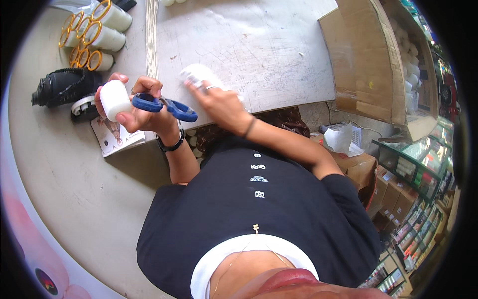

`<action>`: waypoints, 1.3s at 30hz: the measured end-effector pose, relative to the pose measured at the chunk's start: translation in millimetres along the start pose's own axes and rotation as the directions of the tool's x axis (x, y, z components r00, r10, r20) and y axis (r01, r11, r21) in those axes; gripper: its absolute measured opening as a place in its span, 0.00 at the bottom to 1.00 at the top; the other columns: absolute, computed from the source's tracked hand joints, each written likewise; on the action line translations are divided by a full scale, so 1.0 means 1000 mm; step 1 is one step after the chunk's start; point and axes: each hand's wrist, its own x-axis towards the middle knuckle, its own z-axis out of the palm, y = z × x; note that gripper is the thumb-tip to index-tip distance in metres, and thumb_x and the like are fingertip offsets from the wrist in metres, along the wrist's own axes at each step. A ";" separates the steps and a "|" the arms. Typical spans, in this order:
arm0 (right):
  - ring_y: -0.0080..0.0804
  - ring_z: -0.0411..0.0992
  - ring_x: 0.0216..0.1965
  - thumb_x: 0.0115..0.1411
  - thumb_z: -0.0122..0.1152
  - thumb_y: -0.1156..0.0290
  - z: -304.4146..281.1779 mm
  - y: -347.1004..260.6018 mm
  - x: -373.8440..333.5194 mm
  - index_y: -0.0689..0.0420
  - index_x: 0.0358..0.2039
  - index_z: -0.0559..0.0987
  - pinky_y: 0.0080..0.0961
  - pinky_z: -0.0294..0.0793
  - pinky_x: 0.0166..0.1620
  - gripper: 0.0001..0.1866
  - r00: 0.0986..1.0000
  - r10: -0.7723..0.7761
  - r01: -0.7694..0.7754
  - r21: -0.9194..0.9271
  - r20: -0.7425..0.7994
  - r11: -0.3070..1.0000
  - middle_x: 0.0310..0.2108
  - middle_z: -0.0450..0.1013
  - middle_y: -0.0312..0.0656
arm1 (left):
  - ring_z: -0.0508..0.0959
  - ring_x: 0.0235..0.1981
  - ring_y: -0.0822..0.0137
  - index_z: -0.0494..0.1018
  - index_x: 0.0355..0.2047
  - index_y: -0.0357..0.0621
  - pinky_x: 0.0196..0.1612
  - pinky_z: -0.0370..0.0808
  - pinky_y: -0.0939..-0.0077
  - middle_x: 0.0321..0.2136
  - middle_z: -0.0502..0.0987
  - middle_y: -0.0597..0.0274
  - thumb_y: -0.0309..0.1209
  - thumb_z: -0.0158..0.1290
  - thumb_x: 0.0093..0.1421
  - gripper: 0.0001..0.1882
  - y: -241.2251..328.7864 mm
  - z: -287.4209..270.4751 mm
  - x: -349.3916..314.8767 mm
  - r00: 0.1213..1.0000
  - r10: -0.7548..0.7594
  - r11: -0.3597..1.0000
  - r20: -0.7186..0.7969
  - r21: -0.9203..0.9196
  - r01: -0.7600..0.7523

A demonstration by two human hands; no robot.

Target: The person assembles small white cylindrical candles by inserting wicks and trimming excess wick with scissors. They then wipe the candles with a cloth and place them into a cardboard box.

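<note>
My left hand (144,117) is closed round a short white cylinder with a rounded edge (115,99), which looks like a candle. Scissors with blue handles (182,110) also hang from the fingers of this hand, their loops toward my right. Over the near part of the table, my right hand (221,105) has its fingers on a white, bunched-looking thing (201,74). That thing is blurred, and whether it is cloth or something else I cannot make out. A bundle of thin, pale cords (151,37) lies lengthwise just beyond my left hand.
White cylinders with orange rings (109,37) lie at the far left of the table (249,45). Nearer are a black bottle-like object (59,87) and a printed card (112,137). An open cardboard box (363,60) with white pieces stands on the right. Shelves (418,159) line the right side.
</note>
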 end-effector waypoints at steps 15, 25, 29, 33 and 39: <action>0.50 0.78 0.35 0.62 0.53 0.76 -0.153 0.123 -0.270 0.36 0.67 0.66 0.41 0.78 0.33 0.33 0.621 0.767 -0.724 -0.493 -0.162 0.482 0.50 0.74 0.47 | 0.64 0.17 0.65 0.53 0.48 0.45 0.18 0.59 0.73 0.47 0.62 0.55 0.71 0.38 0.61 0.39 -0.023 -0.010 -0.004 0.985 0.142 0.989 0.096 -0.051 -0.138; 0.33 0.80 0.27 0.62 0.53 0.71 0.012 0.014 0.019 0.56 0.55 0.75 0.31 0.81 0.25 0.20 0.967 -0.253 0.248 0.133 0.017 0.959 0.37 0.77 0.45 | 0.63 0.14 0.65 0.53 0.50 0.38 0.16 0.57 0.73 0.42 0.63 0.52 0.74 0.41 0.58 0.47 0.000 -0.004 -0.010 0.976 0.202 0.979 0.080 -0.055 -0.198; 0.27 0.76 0.20 0.67 0.48 0.71 0.057 0.075 0.076 0.50 0.61 0.70 0.23 0.74 0.16 0.22 1.000 -0.007 0.003 -0.163 -0.025 0.987 0.41 0.77 0.46 | 0.60 0.08 0.66 0.48 0.60 0.38 0.08 0.55 0.76 0.41 0.65 0.41 0.62 0.38 0.63 0.42 0.012 0.002 -0.012 0.957 0.285 0.957 -0.057 -0.036 -0.287; 0.13 0.60 0.13 0.72 0.42 0.71 0.013 0.212 0.058 0.36 0.71 0.58 0.10 0.64 0.11 0.28 0.799 0.599 -0.510 -0.574 -0.040 0.641 0.51 0.73 0.58 | 0.62 0.12 0.64 0.52 0.55 0.42 0.14 0.54 0.76 0.44 0.62 0.51 0.69 0.40 0.62 0.41 0.009 -0.004 -0.015 0.975 0.224 0.974 0.008 0.022 -0.224; 0.50 0.81 0.34 0.67 0.46 0.69 -0.078 0.177 -0.110 0.47 0.63 0.67 0.45 0.82 0.35 0.23 0.472 0.878 -0.761 -0.539 -0.079 0.360 0.41 0.75 0.56 | 0.64 0.13 0.66 0.47 0.58 0.43 0.14 0.58 0.78 0.44 0.61 0.45 0.65 0.29 0.66 0.38 -0.026 0.024 -0.014 0.985 0.119 0.991 0.122 0.049 -0.126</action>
